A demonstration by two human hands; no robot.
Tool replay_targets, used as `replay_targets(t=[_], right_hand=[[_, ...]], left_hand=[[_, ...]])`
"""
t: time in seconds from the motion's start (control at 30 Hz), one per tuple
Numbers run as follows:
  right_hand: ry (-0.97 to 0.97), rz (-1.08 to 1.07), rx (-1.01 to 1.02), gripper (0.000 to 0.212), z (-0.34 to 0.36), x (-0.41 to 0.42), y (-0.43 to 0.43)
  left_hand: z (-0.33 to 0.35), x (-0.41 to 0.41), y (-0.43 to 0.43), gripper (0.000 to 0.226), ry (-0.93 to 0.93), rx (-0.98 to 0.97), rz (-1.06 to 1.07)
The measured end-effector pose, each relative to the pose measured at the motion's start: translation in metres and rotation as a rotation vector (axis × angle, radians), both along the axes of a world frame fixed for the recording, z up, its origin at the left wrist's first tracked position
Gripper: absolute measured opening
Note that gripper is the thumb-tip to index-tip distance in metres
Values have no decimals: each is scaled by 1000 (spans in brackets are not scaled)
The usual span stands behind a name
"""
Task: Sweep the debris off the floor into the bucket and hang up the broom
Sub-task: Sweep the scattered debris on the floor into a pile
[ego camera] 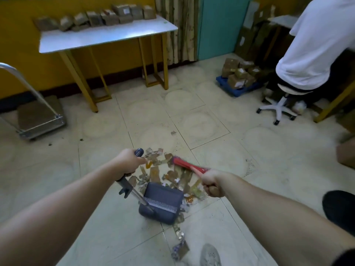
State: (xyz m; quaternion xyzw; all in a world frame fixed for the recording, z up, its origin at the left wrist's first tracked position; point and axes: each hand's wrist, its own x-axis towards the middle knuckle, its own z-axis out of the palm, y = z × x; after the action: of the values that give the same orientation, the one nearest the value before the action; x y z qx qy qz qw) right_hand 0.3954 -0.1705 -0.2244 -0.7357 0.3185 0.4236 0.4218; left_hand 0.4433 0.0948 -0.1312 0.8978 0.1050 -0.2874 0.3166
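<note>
Red for the broom (189,167), grey for the bucket (162,203), so easy enough to tell apart. Only the head view to go on, so sticking to that.

Can see the bucket sitting on the tiled floor (211,131), with a dark upright handle (126,186) coming off its near-left side. Left hand (128,162) up at the top of that handle, fingers curled tight round it. Right hand (212,184) off to the right of the bucket and a touch beyond it, fisted round the red broom stick. Nothing slack about either grip.

Now for the key bit. Tracing the stick from the right hand: runs up and to the left, ending beyond the bucket at the far edge of the debris (169,173). Too blurred at that end to make out bristles. Pile itself just beyond the bucket and spilling down its right side, with a few scraps touching the far rim. So broom end beyond the pile, bucket on the near side, debris between the two. Reckon on pulling the coming stroke straight back toward the bucket, roughly along the stick's own line, right hand doing the work and left hand just steadying. Can't tell for certain where to find the bucket's open face.

Also spotting strays: some crumpled bits (179,250) on the near side of the bucket, out of reach of a stroke like that, plus one small scrap (173,133) well beyond the pile. Guessing loads of sweeping left, and no hanging up the broom yet.
</note>
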Motion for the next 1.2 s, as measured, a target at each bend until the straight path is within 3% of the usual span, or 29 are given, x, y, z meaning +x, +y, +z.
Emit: replay_targets(t=[0.07,0.4,0.67,0.83,1.0,1.2], right_hand=[[-16,-78,10,20,8,-17,13],[-112,-304,-97,34,25,-74,29],[-49,-485,97,21,19,-119,49],[-74,-389,133,19,30,-139,62],[-138,-326,102,33,34,-148,53],[-155,-365,184,16,77,-173,68]], left_hand=[[0,-12,14,23,-6,-5,-23],[10,-63,57,29,1,-72,-15],[13,-128,58,24,16,-44,64],[16,-169,58,24,4,-2,111],[19,-198,60,23,1,10,118],[26,-214,76,30,5,38,82]])
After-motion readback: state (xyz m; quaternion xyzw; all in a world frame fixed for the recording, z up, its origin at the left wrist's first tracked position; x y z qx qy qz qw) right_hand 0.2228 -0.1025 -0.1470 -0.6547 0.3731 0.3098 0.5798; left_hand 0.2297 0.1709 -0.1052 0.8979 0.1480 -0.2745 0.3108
